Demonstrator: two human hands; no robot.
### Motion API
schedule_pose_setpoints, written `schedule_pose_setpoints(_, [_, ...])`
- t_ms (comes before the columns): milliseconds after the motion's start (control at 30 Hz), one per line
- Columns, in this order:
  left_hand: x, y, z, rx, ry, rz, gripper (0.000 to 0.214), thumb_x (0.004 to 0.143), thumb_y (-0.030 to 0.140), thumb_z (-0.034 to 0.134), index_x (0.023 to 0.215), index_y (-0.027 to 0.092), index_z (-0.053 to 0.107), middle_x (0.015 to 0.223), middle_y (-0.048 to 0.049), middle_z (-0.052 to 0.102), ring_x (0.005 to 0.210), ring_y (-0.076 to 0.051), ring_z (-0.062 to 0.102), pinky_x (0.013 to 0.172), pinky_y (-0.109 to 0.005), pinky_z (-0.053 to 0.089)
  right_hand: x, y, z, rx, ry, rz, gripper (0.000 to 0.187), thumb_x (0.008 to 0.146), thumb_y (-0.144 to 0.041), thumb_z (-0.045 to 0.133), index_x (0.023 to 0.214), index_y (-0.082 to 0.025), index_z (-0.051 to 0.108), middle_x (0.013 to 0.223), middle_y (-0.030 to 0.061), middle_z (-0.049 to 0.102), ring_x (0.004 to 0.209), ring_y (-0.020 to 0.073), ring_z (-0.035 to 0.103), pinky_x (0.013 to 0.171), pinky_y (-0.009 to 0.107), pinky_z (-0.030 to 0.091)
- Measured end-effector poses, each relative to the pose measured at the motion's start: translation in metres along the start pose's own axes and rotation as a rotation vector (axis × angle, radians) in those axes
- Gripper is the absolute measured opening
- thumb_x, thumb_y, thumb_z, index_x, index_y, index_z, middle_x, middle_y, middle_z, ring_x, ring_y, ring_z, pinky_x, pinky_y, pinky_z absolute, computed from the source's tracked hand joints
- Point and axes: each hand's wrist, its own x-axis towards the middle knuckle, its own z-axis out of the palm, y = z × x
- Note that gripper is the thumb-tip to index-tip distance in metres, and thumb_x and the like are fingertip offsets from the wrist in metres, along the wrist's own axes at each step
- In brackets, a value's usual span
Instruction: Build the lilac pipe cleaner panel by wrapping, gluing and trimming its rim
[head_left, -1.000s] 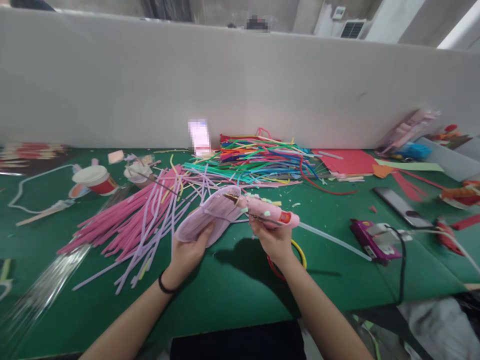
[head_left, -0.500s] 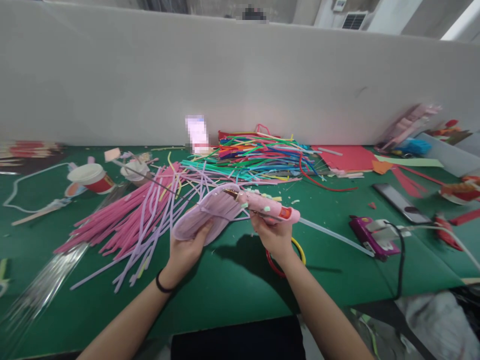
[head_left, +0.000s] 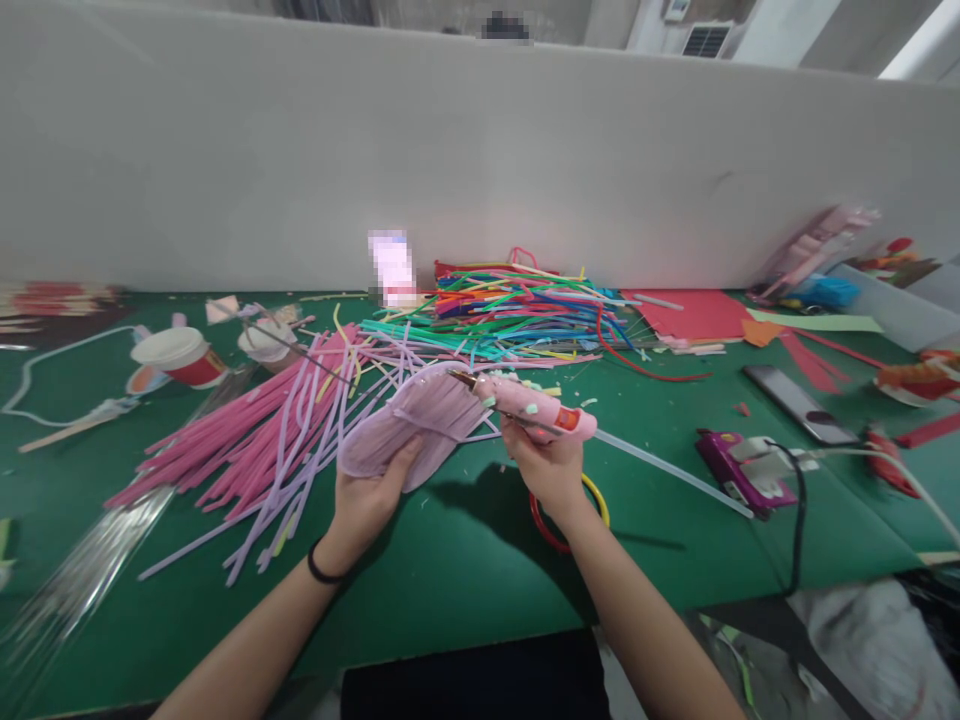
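My left hand (head_left: 369, 497) is closed around a flat oval piece made of lilac pipe cleaners (head_left: 409, 427), held above the green table. My right hand (head_left: 545, 462) grips a pink glue gun (head_left: 532, 406) with a glue stick (head_left: 671, 472) trailing out of its back to the right. The gun's metal tip touches the upper right edge of the lilac piece. A black band sits on my left wrist.
Pink and lilac pipe cleaners (head_left: 255, 440) lie fanned out at left, a multicoloured heap (head_left: 517, 305) behind. Paper cups (head_left: 180, 357) stand far left. A purple device with a black cable (head_left: 739, 470), a phone (head_left: 799, 405), red paper (head_left: 694, 315) and red-yellow rings (head_left: 592, 500) lie right.
Both hands with the lilac piece and glue gun have stayed together and shifted only slightly left in view as the camera moved.
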Motion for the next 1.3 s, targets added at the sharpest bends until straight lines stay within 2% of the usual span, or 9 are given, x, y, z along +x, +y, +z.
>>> schedule_pose_setpoints(100, [0.001, 0.002, -0.001, 0.032, -0.005, 0.002, 0.032, 0.075, 0.043, 0.077, 0.099, 0.023, 0.074, 0.111, -0.004, 0.077, 0.113, -0.032, 0.069, 0.113, -0.052, 0.046, 0.001, 0.0, 0.0, 0.008, 0.014, -0.032, 0.019, 0.08, -0.024, 0.063, 0.094, -0.021, 0.076, 0.093, 0.005, 0.077, 0.083, 0.0218, 0.072, 0.077, 0.034, 0.059])
schedule_pose_setpoints(333, [0.003, 0.0, 0.0, 0.033, 0.011, 0.046, 0.034, 0.074, 0.042, 0.077, 0.099, 0.02, 0.074, 0.107, -0.0069, 0.078, 0.109, -0.029, 0.07, 0.109, -0.047, 0.049, 0.001, 0.002, -0.002, -0.081, 0.03, 0.003, 0.015, 0.08, -0.028, 0.063, 0.086, -0.02, 0.074, 0.081, 0.0034, 0.075, 0.071, 0.0195, 0.069, 0.069, 0.031, 0.058])
schedule_pose_setpoints(667, [0.003, 0.0, 0.0, -0.014, -0.001, 0.027, 0.037, 0.077, 0.044, 0.077, 0.104, 0.02, 0.073, 0.111, -0.0081, 0.077, 0.11, -0.029, 0.07, 0.11, -0.046, 0.048, 0.002, 0.007, -0.002, -0.095, 0.037, -0.065, 0.02, 0.08, -0.023, 0.063, 0.096, -0.023, 0.075, 0.095, 0.0041, 0.077, 0.089, 0.0229, 0.072, 0.083, 0.035, 0.057])
schedule_pose_setpoints(833, [0.004, 0.001, 0.0, -0.006, -0.014, 0.059, 0.036, 0.078, 0.044, 0.076, 0.104, 0.019, 0.072, 0.11, -0.0077, 0.077, 0.111, -0.028, 0.07, 0.111, -0.046, 0.047, 0.002, 0.008, -0.002, -0.137, 0.054, -0.021, 0.012, 0.08, -0.025, 0.063, 0.086, -0.021, 0.072, 0.08, 0.0021, 0.073, 0.072, 0.0198, 0.068, 0.071, 0.032, 0.055])
schedule_pose_setpoints(967, [0.004, 0.002, 0.0, 0.006, -0.01, 0.078, 0.036, 0.079, 0.046, 0.076, 0.103, 0.019, 0.073, 0.109, -0.0081, 0.078, 0.109, -0.028, 0.071, 0.111, -0.046, 0.048, 0.001, 0.009, -0.002, -0.163, 0.055, 0.017, 0.011, 0.079, -0.027, 0.062, 0.084, -0.021, 0.069, 0.079, 0.0024, 0.071, 0.071, 0.0193, 0.065, 0.07, 0.032, 0.054])
schedule_pose_setpoints(1100, [0.005, 0.0, 0.0, 0.008, -0.008, 0.107, 0.042, 0.079, 0.048, 0.076, 0.107, 0.017, 0.073, 0.11, -0.0099, 0.077, 0.11, -0.028, 0.07, 0.108, -0.046, 0.05, 0.0, 0.011, -0.002, -0.176, 0.053, 0.107, 0.01, 0.079, -0.03, 0.062, 0.078, -0.02, 0.064, 0.068, -0.0006, 0.065, 0.06, 0.0158, 0.059, 0.061, 0.028, 0.05])
schedule_pose_setpoints(1300, [0.007, -0.006, 0.0, -0.006, -0.007, 0.162, 0.042, 0.08, 0.044, 0.077, 0.111, 0.015, 0.073, 0.112, -0.0116, 0.076, 0.11, -0.028, 0.07, 0.105, -0.045, 0.052, 0.0, 0.011, -0.002, -0.177, 0.066, 0.118, 0.017, 0.077, -0.03, 0.062, 0.065, -0.021, 0.055, 0.065, -0.0008, 0.061, 0.061, 0.0155, 0.059, 0.058, 0.027, 0.046])
